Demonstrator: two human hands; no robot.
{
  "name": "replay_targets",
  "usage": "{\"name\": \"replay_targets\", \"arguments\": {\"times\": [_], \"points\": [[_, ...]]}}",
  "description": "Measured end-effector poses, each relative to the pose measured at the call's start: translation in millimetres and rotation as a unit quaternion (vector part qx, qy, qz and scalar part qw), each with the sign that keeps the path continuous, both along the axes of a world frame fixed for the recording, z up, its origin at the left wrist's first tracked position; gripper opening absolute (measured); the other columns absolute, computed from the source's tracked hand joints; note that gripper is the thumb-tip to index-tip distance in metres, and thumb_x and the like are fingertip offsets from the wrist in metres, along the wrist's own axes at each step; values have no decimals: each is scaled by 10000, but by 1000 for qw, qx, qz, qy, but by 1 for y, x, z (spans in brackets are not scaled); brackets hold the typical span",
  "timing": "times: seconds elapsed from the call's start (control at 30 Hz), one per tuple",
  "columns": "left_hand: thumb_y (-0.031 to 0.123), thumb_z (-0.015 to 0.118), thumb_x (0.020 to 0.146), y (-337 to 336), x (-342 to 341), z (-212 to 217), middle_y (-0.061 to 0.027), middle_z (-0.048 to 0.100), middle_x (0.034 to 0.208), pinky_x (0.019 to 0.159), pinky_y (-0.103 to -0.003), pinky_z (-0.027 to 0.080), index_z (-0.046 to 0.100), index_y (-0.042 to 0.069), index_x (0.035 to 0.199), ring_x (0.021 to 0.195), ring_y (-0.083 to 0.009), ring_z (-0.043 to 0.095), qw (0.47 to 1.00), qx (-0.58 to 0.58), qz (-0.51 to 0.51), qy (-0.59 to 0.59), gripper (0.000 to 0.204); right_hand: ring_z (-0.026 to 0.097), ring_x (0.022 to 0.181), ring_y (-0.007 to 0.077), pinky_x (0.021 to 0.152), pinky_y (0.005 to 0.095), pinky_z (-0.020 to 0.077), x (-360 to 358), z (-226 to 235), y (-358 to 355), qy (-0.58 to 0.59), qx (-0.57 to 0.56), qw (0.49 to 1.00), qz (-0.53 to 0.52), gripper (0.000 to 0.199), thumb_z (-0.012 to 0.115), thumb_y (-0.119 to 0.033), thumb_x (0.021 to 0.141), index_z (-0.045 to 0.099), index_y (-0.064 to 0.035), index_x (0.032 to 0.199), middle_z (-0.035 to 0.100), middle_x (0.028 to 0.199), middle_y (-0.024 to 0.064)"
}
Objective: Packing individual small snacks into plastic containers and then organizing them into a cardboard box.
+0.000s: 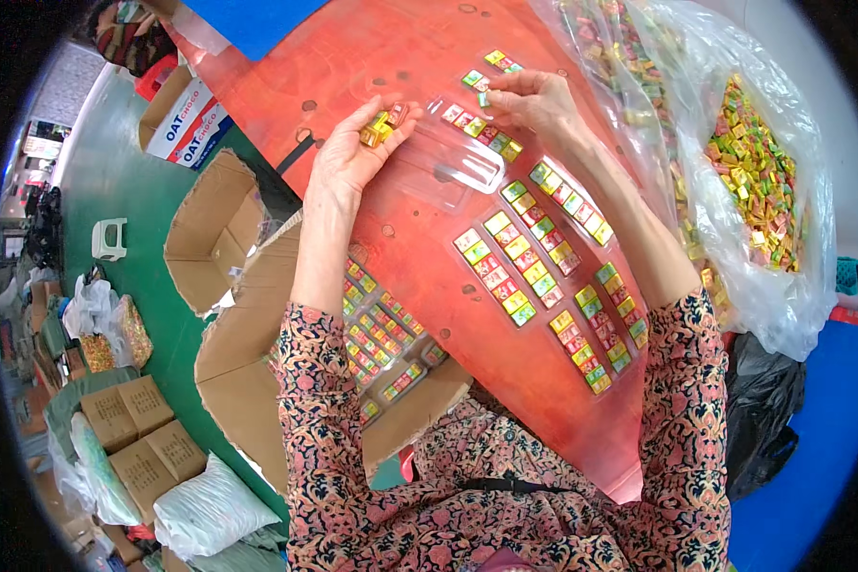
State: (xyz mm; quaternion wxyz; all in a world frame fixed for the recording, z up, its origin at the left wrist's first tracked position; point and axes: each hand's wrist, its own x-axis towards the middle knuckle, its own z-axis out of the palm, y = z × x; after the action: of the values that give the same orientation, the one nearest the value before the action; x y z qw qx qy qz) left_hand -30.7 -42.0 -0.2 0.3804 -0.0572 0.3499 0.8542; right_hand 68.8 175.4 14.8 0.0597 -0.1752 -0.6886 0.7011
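Red surface (419, 276) fills the middle of the view, tilted down toward the person. Large clear plastic bag (763, 191) of loose wrapped candies sits at its right edge, too many to count; black bag (767, 419) is below it. Open cardboard box (257, 334) at lower left, under the surface edge, holds packed rows of candies (381, 334). A second open carton (210, 229) stands just beyond it on the green floor (133, 191), with sealed boxes (138, 434) and white sacks (210, 515) further left. A clear plastic tray (453, 162) lies on the surface between the hands, nothing blocking it. Filled candy strips (534, 267) lie right of the tray: about six strips visible, each a row of small red, yellow and green squares. Left hand (353, 157) is palm up, fingers half curled, its grip cupping a small cluster of candies (383, 124), roughly four or five. Right hand (534, 100) is palm down at the far end of the tray, its grip pinched on a single candy piece (483, 98) just beside a short row of candies on the surface.
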Motion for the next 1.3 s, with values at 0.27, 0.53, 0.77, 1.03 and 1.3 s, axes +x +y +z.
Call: {"name": "replay_targets", "arguments": {"times": [0.27,0.53,0.77,1.03,1.3], "points": [[57,531,870,-5,-4,2,-300,531,1098,839,-444,513,506,-127,1045,1018,-414,546,1000,-2,8,7,255,629,705,145,643,251,519,-25,-5,-8,15,154,988,29,238,614,-59,786,623,43,1001,649,834,109],[69,452,900,-4,1,13,-316,431,1234,954,-508,416,441,-133,1166,1162,-449,422,1000,-15,17,-12,334,630,701,154,635,260,509,-39,-9,-20,65,254,964,45,201,618,-58,776,637,56,941,653,805,124],[61,487,885,-1,-1,12,-312,508,1129,877,-489,483,496,-136,1054,1052,-428,523,1000,5,-6,-1,260,609,692,123,602,254,498,-31,6,-25,-15,-73,995,66,203,624,-117,799,631,30,939,607,695,47],[33,479,877,25,6,16,-242,530,1068,841,-478,515,503,-137,1057,989,-331,561,999,-43,-12,13,248,587,681,106,588,239,468,-29,12,-26,27,98,988,118,245,647,-194,786,645,20,905,625,722,47],[36,492,869,37,-2,20,-190,577,989,781,-400,543,525,-120,1045,873,-284,603,994,-72,-28,74,237,604,657,153,628,291,479,-35,5,-17,127,160,975,83,197,659,-164,724,680,-4,837,659,719,89]]}}
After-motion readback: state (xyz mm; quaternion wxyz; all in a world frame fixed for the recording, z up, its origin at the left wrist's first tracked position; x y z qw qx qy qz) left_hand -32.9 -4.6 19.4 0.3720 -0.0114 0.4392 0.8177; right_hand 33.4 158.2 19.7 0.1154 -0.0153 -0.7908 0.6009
